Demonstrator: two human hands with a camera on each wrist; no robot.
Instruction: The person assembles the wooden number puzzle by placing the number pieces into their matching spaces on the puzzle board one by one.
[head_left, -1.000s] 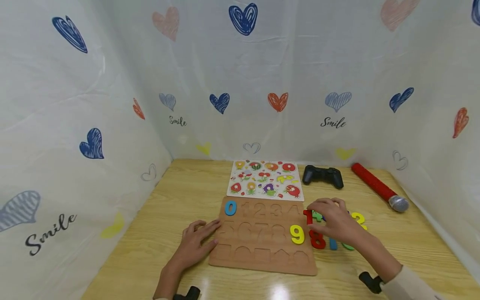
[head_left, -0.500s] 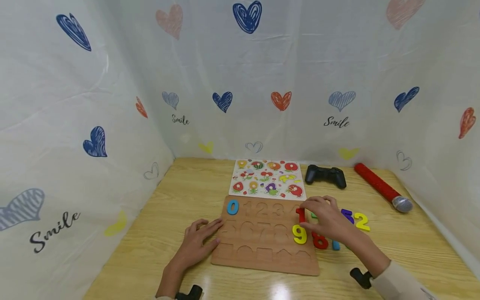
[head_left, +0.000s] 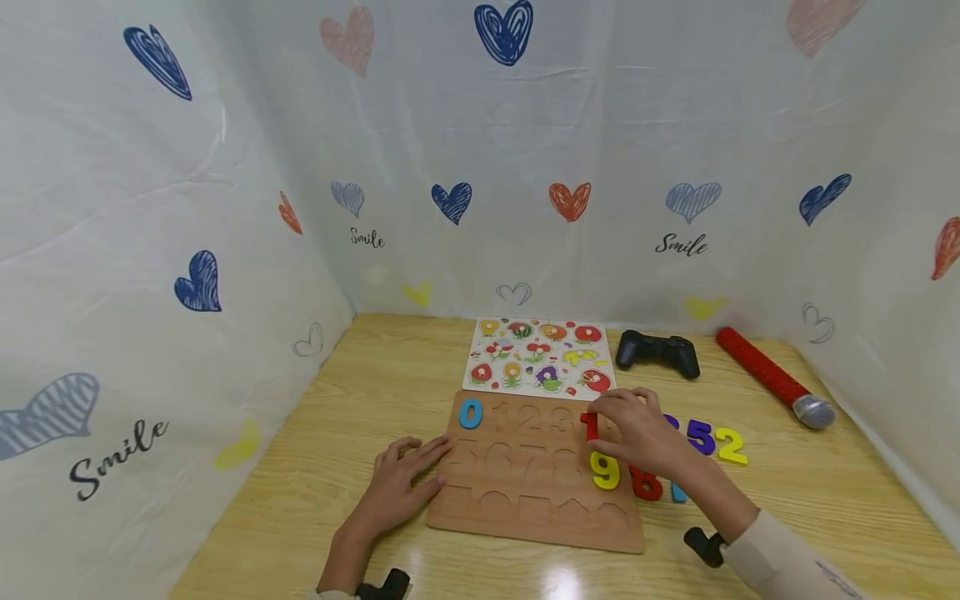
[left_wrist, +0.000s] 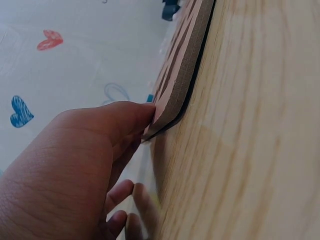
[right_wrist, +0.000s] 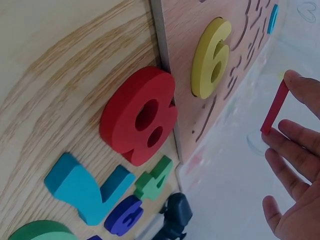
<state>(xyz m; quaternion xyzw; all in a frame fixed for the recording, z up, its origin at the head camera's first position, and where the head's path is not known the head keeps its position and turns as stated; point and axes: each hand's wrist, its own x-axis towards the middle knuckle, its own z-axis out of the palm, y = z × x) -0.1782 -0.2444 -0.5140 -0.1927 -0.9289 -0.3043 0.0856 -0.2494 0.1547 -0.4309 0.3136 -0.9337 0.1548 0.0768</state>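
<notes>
My right hand pinches a red number 1 piece between thumb and fingers, over the right part of the wooden number board. In the right wrist view that red piece appears edge-on, lifted off the board. At the board's left edge rests my left hand, with thumb and index finger touching the rim. The left wrist view shows the board's corner against those fingers. A blue 0 lies at the board's upper left. A yellow 9 sits at its right, just below the red piece.
Right of the board lie a red 8, a blue 7, a green 4, a purple 5 and a yellow 2. Behind stand a fruit puzzle board, a black game controller and a red microphone.
My right hand has moved left with the red 1, from the loose pieces to over the board. The left hand stays at the board's edge. The head view has shifted slightly.
</notes>
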